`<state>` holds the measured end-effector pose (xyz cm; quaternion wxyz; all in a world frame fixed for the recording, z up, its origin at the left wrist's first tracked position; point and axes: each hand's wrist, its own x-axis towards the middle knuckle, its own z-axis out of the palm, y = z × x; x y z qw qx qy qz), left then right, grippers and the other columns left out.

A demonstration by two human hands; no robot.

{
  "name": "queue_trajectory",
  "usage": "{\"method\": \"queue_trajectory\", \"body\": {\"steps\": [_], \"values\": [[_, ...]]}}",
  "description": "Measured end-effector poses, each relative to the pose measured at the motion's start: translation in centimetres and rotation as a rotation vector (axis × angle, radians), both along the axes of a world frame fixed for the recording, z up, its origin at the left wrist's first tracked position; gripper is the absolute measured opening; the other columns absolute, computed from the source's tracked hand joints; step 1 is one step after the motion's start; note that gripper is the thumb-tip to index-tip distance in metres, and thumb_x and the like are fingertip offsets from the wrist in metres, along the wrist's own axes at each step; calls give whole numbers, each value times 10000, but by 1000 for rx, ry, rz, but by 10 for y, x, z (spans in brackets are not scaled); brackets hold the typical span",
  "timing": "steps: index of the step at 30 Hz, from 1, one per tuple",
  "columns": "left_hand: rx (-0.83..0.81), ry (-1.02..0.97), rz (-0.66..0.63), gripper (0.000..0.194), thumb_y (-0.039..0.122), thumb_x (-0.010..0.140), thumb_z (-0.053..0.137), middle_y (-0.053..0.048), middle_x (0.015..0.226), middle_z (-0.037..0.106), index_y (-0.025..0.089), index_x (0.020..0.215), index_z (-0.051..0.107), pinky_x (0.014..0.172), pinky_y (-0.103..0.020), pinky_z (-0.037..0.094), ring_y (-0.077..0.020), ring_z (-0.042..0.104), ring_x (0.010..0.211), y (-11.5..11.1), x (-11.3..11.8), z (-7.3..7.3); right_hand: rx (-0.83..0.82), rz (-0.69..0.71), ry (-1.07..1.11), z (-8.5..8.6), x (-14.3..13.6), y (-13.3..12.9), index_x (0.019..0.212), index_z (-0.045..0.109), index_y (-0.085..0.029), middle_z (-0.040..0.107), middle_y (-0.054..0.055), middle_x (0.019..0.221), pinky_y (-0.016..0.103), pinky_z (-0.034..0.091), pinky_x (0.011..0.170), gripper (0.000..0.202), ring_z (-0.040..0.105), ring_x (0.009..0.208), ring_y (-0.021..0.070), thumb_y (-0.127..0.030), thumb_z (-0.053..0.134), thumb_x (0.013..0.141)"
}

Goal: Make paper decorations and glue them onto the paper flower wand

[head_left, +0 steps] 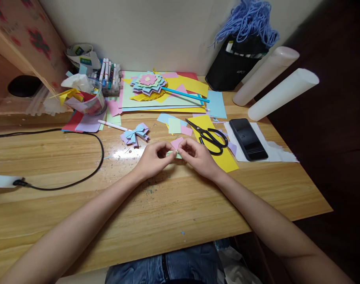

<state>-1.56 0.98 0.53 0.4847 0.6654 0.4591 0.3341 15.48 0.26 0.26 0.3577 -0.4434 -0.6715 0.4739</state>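
Between my two hands is a small piece of light green paper (178, 155), largely covered by the fingers. My left hand (154, 159) pinches its left side with thumb and forefinger. On the other side my right hand (199, 157) pinches it too, the fingertips of both hands almost meeting. A pink paper square (176, 142) lies just behind the fingers. Black-handled scissors (208, 136) rest on a yellow sheet (227, 162) beside my right hand. Left of my hands lies a blue and purple folded paper bow (135, 135) with a white stick.
At the back, a layered paper flower (148, 83) with a blue stem lies on coloured sheets (132, 103). A phone (248, 139) lies at right, near two white cylinders (283, 94). A scrap tub (88, 103), markers (107, 73) and a black cable (101, 157) are at left.
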Motion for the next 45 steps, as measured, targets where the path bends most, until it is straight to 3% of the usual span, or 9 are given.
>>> {"method": "queue_trajectory", "body": {"steps": [6,19,27,31,34,39,45], "values": [[28,-12,-9,141,262,751,588,26,597,510,130,702,586,470,-189,289,-63,368,506,1,-1,-2,-41,24,19,0,1,1,789,498,-182,511,-10,770,224,409,578,138,486,628,87,-299,515,860],[-37,-161,-35,190,310,773,617,-36,681,635,129,717,614,587,-236,441,-116,563,611,3,-4,-11,-316,64,156,7,3,7,746,524,-163,576,2,715,249,439,621,179,549,656,106,-301,638,755],[-34,-146,-33,212,320,777,608,-14,643,600,130,684,604,560,-221,399,-102,517,583,3,-5,-7,-314,46,138,5,3,6,722,551,-161,555,-20,683,233,415,580,191,519,607,88,-320,652,750],[-13,-158,-48,259,345,818,558,-13,652,588,135,671,591,585,-224,409,-108,519,613,3,-6,-8,-339,78,127,5,5,8,755,584,-154,614,2,697,237,424,587,189,537,605,91,-334,641,765],[1,-167,11,231,361,806,582,-24,697,613,139,747,612,601,-231,436,-116,550,636,2,-5,-10,-383,47,136,9,8,9,763,603,-155,643,11,692,223,408,552,197,539,586,87,-346,652,755],[155,-91,107,165,291,762,648,-55,810,675,156,856,646,635,-251,482,-134,607,692,-2,-1,-12,-439,-8,169,9,9,11,718,611,-149,642,10,648,198,357,487,218,518,544,71,-360,659,743],[474,150,89,124,236,819,581,-66,831,698,172,849,683,672,-273,485,-155,622,748,-4,-3,-13,-441,-39,138,4,9,12,730,623,-135,646,23,651,199,353,481,244,516,543,74,-376,656,743]]}}
